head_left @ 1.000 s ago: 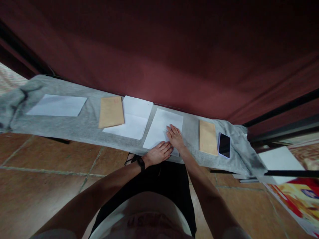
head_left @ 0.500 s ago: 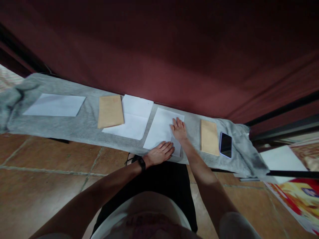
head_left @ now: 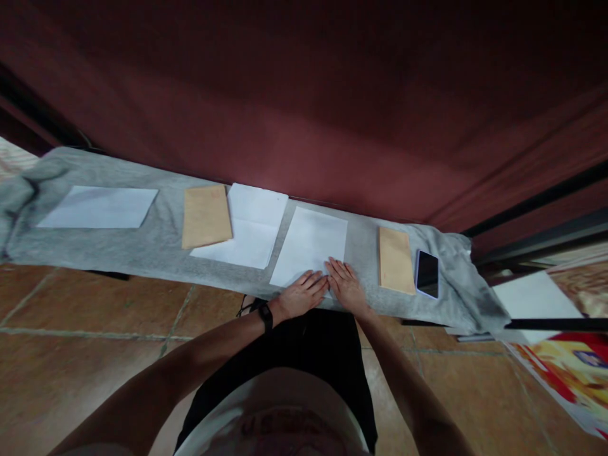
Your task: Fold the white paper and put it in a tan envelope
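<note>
A white sheet of paper [head_left: 311, 237] lies on the grey cloth in front of me. My left hand [head_left: 304, 292] rests flat on its near edge, fingers stretched out to the right, a black band on the wrist. Beside it my right hand [head_left: 346, 285] lies flat on the near right corner, fingers extended. The fingertips of both hands come close together; whether they touch I cannot tell. Left of this sheet are more white papers [head_left: 256, 221], creased across, with a brown envelope [head_left: 205, 216] partly on top of them. Neither hand grips anything.
The long narrow surface is covered by a grey cloth [head_left: 156, 253], rumpled at both ends. Another white sheet [head_left: 99, 208] lies far left. To the right are a second brown envelope [head_left: 396, 261] and a phone [head_left: 427, 274]. A dark red panel [head_left: 304, 126] rises behind.
My right hand has slid from the far right part of the sheet toward me, down to the near right corner beside my left hand. The left hand stays at the near edge.
</note>
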Motion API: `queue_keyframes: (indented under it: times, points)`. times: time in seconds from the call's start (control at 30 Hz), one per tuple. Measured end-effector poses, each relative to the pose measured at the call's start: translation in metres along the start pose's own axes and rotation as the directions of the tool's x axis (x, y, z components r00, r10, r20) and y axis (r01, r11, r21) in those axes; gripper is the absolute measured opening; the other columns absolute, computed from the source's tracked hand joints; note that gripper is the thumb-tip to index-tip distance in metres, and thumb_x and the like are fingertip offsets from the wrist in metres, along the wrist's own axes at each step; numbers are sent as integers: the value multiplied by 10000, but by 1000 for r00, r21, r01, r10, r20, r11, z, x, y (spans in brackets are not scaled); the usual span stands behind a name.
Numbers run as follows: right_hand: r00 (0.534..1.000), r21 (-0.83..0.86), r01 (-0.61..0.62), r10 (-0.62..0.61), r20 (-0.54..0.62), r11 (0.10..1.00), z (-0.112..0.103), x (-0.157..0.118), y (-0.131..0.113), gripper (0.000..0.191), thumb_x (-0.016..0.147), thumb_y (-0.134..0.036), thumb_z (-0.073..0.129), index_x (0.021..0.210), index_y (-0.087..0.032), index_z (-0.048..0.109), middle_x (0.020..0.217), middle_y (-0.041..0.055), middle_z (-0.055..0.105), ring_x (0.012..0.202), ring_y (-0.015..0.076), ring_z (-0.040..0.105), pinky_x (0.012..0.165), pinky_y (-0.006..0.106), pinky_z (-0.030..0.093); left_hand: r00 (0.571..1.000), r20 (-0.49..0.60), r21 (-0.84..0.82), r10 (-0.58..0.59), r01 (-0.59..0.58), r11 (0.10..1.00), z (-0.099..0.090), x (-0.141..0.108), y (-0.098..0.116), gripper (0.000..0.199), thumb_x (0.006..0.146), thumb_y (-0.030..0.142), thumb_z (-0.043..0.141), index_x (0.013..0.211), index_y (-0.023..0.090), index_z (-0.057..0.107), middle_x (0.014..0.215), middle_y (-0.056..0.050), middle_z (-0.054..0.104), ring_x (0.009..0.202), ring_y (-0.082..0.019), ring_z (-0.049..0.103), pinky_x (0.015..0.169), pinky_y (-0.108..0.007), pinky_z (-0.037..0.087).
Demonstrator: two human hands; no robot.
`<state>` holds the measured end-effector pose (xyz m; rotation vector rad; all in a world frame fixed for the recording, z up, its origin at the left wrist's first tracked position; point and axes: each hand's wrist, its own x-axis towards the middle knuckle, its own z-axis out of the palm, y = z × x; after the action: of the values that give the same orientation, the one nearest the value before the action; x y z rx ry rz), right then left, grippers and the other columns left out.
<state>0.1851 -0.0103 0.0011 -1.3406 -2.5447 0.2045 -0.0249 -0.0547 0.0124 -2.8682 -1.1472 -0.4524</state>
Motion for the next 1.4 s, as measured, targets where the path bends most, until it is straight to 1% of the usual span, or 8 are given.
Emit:
queue_keyframes:
  times: [0.2, 0.4, 0.53, 0.7, 0.93, 1.07, 1.17, 1.4]
  points:
    - [999, 45, -14, 16, -44, 999, -4, -2, -7, 484, 1036, -270, 443, 1516, -208, 451, 1575, 69, 427, 1453, 233, 415, 1227, 466, 299, 987, -8, -131, -162, 159, 978, -9, 21, -8, 386, 1010, 260, 402, 1317, 146, 606, 1379, -135, 637, 1346, -222, 530, 1187, -430, 345]
    - [993, 88, -50, 59, -101, 995, -1, 3, -9, 478, 991, -275, 514, 1462, -194, 525, 1519, 89, 506, 1421, 235, 462, 1224, 462, 317, 961, 89, -74, -260, 267, 961, 10, 64, -58, 524, 1037, 402, 302, 1491, 201, 466, 1611, -101, 393, 1509, -270, 310, 1235, -527, 229]
    - [991, 123, -48, 62, -121, 991, -3, 4, -11, 498, 980, -284, 526, 1468, -187, 514, 1512, 98, 516, 1415, 233, 468, 1215, 467, 331, 952, 105, -43, -286, 292, 955, 22, 98, -91, 540, 1033, 432, 274, 1521, 264, 430, 1629, -55, 362, 1526, -277, 269, 1242, -556, 174]
    - [990, 159, -63, 82, -116, 985, -7, 5, -12, 478, 989, -317, 526, 1454, -206, 527, 1513, 90, 518, 1407, 228, 476, 1211, 463, 329, 924, 107, -12, -367, 370, 929, 29, 137, -122, 567, 1028, 454, 248, 1542, 266, 395, 1635, -57, 344, 1529, -294, 256, 1235, -585, 152]
    - [990, 160, -80, 97, -101, 984, -8, 7, -14, 477, 994, -329, 520, 1457, -215, 523, 1525, 69, 507, 1405, 222, 476, 1227, 434, 302, 901, 44, -6, -432, 432, 902, 34, 159, -153, 578, 1016, 474, 282, 1532, 247, 414, 1610, -95, 391, 1525, -285, 270, 1227, -578, 175]
    - [989, 172, -92, 110, -99, 981, -12, 7, -15, 469, 998, -343, 517, 1455, -238, 525, 1521, 62, 512, 1409, 215, 474, 1224, 430, 312, 904, -16, -22, -428, 428, 904, 34, 153, -150, 577, 1015, 444, 287, 1516, 200, 437, 1578, -142, 433, 1511, -289, 304, 1214, -591, 210]
    - [989, 178, -97, 114, -90, 979, -14, 7, -16, 471, 991, -342, 530, 1448, -232, 530, 1515, 68, 520, 1402, 218, 482, 1220, 439, 320, 936, -27, -38, -352, 351, 936, 33, 131, -135, 564, 1014, 439, 295, 1496, 202, 469, 1573, -143, 439, 1500, -296, 330, 1209, -584, 244]
    - [988, 167, -80, 101, -119, 983, -12, 7, -15, 481, 972, -296, 539, 1446, -217, 535, 1513, 66, 523, 1401, 205, 482, 1232, 422, 304, 983, 22, 2, -182, 182, 983, 16, 28, -79, 534, 1010, 432, 390, 1509, 251, 446, 1589, -81, 426, 1485, -278, 363, 1217, -547, 268]
